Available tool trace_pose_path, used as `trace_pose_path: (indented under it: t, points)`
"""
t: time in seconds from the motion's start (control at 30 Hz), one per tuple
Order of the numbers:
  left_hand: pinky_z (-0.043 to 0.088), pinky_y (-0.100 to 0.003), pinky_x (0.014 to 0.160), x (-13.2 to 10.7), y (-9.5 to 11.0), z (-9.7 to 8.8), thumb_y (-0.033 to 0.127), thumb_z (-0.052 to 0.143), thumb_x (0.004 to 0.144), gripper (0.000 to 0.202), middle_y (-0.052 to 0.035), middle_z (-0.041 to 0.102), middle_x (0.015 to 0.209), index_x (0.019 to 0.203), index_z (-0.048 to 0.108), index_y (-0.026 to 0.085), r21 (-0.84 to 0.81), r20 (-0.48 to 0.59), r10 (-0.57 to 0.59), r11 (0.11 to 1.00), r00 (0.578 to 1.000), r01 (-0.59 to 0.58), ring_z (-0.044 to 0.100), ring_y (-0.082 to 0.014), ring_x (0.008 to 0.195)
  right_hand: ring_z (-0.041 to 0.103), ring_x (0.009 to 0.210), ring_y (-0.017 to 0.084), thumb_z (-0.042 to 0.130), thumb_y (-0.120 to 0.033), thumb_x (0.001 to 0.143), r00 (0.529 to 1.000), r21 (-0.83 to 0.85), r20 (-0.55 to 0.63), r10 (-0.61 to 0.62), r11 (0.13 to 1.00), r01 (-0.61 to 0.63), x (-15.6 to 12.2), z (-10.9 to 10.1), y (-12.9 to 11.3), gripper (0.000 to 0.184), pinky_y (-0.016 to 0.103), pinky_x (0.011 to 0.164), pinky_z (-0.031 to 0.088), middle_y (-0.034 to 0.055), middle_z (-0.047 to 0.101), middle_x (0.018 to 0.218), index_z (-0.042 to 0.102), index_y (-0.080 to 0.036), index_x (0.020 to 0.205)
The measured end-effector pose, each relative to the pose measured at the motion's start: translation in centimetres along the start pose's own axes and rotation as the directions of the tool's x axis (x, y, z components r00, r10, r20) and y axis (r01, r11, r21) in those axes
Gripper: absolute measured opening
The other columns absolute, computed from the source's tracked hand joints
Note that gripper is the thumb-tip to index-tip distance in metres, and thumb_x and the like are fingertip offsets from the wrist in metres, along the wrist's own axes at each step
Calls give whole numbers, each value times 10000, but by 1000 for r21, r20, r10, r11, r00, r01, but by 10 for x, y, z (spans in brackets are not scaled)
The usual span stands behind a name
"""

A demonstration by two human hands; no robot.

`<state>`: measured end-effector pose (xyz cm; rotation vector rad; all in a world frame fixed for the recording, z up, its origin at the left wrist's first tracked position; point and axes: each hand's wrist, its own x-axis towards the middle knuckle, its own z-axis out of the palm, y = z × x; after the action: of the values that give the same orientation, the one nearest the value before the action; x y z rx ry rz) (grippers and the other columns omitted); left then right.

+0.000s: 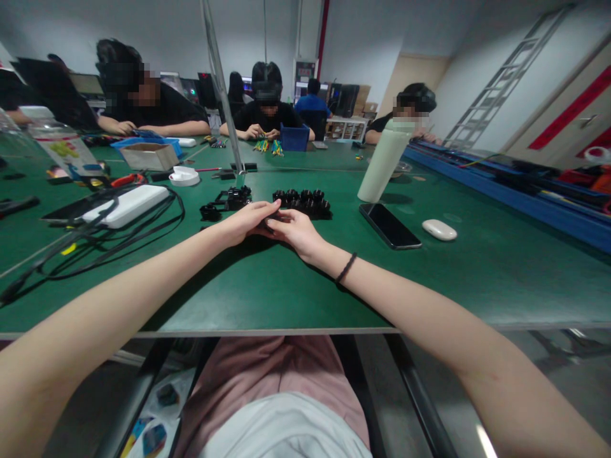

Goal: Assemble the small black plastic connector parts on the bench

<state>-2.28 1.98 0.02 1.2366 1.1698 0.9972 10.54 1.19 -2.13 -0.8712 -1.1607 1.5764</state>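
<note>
My left hand (pixel 251 216) and my right hand (pixel 298 230) meet just above the green table (pixel 315 292), fingers curled toward each other. Between them a small black part (pixel 273 228) shows only as a dark patch; the fingers cover most of it. Right behind my hands stand rows of black parts with round tops (pixel 303 200), close together. To the left of these lies a looser group of black pieces (pixel 233 198), nearer my left hand. A dark band circles my right wrist.
On the right are a pale green bottle (pixel 382 165), a phone (pixel 390 226) and a white oval case (pixel 439 229). At left lie a white power bank (pixel 126 207), black cables (pixel 107 254) and a box (pixel 149 156). A metal pole (pixel 223 89) rises behind the parts. Several people sit across.
</note>
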Motion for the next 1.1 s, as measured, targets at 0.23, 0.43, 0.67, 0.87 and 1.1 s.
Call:
trace_pose_path:
  t: [0.23, 0.43, 0.67, 0.87, 1.1]
  points:
    - [548, -216, 520, 1, 0, 0, 410, 653, 833, 290, -40, 658, 706, 785, 662, 124, 13, 7, -8, 1000, 1000, 8, 629, -111, 572, 582, 612, 62, 705, -63, 730, 999, -24, -44, 4, 1000, -5, -3, 4, -4, 206, 254, 704, 544, -27, 605, 772, 554, -143, 844]
    - [553, -228, 540, 1, -1, -1, 392, 640, 841, 272, -37, 664, 703, 792, 668, 126, 0, 23, -6, 1000, 1000, 6, 633, -116, 581, 566, 597, 61, 703, -77, 741, 999, -39, -43, 10, 999, -12, -4, 5, -6, 182, 258, 691, 540, -28, 604, 746, 553, -144, 820]
    - [558, -244, 563, 1, 0, -1, 406, 612, 855, 290, -48, 683, 704, 779, 673, 132, -27, 57, -7, 1000, 998, 8, 644, -128, 587, 525, 544, 48, 702, -86, 747, 997, -21, -75, 17, 1000, -19, -3, 7, -7, 167, 229, 606, 514, -27, 604, 743, 569, -144, 830]
    - [540, -248, 572, -1, 1, 0, 479, 608, 845, 353, -50, 676, 678, 796, 675, 136, -39, 66, -27, 999, 997, 29, 621, -125, 570, 501, 490, 52, 689, -113, 771, 992, 38, -113, 65, 997, -61, -5, 8, -11, 131, 217, 548, 502, -37, 599, 669, 576, -154, 822]
    - [505, -249, 564, 0, 1, -2, 555, 525, 869, 467, -48, 649, 645, 685, 641, 142, -40, 66, -44, 998, 997, 46, 587, -124, 566, 500, 477, 45, 678, -200, 777, 996, 63, -82, 19, 998, -14, -6, 6, -10, 105, 181, 494, 476, -33, 606, 653, 581, -164, 763]
